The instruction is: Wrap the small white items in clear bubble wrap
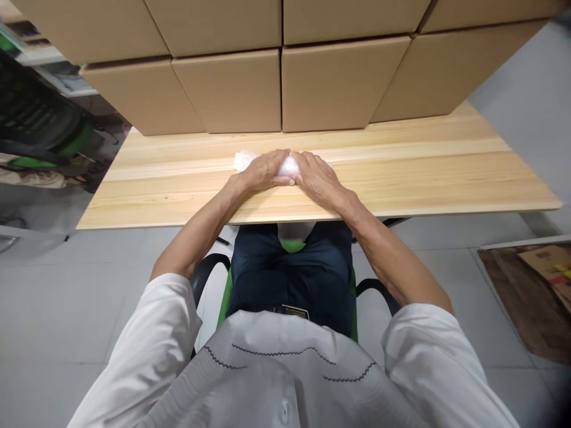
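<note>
A roll of whitish, see-through plastic wrap, looking like bubble wrap (289, 166), lies crosswise on the wooden table (178, 196). My left hand (266, 169) is curled over its left part, and a loose end sticks out beyond the wrist. Over the right part curls my right hand (316, 176). Both thumbs meet in front of the roll, nearly touching. Whether anything is wrapped inside cannot be seen.
Cardboard boxes (227, 89) stand stacked in two rows along the table's back edge. I sit on a green chair (225, 303) with black armrests. Another dark chair (40, 119) stands at left. Flattened cardboard (546, 267) lies low on the right.
</note>
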{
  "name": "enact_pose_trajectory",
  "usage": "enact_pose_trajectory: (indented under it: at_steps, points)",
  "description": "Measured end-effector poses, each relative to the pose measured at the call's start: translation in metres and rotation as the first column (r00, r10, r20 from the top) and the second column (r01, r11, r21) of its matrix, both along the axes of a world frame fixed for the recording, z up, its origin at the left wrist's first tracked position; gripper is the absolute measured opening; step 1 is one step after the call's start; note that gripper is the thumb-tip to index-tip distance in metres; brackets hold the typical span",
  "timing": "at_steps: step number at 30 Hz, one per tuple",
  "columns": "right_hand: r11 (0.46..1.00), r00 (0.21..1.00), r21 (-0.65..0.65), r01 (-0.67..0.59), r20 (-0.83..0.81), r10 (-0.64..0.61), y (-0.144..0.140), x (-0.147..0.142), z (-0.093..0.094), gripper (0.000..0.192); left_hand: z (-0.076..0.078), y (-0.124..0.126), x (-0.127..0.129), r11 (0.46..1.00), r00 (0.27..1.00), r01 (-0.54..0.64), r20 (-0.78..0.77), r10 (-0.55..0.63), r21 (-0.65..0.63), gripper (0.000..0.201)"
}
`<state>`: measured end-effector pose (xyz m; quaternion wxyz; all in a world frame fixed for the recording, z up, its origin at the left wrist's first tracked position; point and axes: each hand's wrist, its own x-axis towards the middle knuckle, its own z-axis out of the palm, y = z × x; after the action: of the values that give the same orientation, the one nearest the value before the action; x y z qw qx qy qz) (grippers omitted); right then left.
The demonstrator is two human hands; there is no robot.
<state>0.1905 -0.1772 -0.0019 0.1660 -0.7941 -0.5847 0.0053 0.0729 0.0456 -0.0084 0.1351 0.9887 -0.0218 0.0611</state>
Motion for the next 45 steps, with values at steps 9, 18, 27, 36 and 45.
enact_pose_trajectory:
  at_steps: [9, 18, 27, 36, 45]
  points:
    - [1.000, 1.000, 0.022, -0.013, 0.028, 0.013, -0.002, 0.000, -0.003, 0.063, -0.001, 0.012, -0.011, 0.997, 1.000, -0.022, -0.003, 0.023, 0.069, 0.093]
    - [1.000, 1.000, 0.002, -0.019, 0.023, 0.019, -0.006, 0.005, -0.005, 0.069, -0.002, 0.024, -0.025, 0.985, 0.995, -0.091, -0.020, 0.095, 0.143, 0.081]
    - [0.999, 0.999, 0.030, -0.038, -0.028, 0.039, -0.007, 0.015, -0.015, 0.076, 0.003, 0.029, -0.034, 0.977, 0.981, -0.166, -0.074, 0.177, 0.132, 0.087]
    - [0.997, 0.996, 0.036, -0.063, -0.059, 0.065, -0.010, 0.019, -0.016, 0.077, -0.001, 0.044, -0.043, 0.982, 0.989, -0.131, -0.050, 0.138, 0.135, 0.081]
    - [0.997, 0.996, 0.038, -0.064, -0.054, 0.066, -0.009, 0.021, -0.018, 0.078, 0.004, 0.053, -0.054, 0.989, 0.991, -0.105, -0.070, 0.112, 0.101, 0.087]
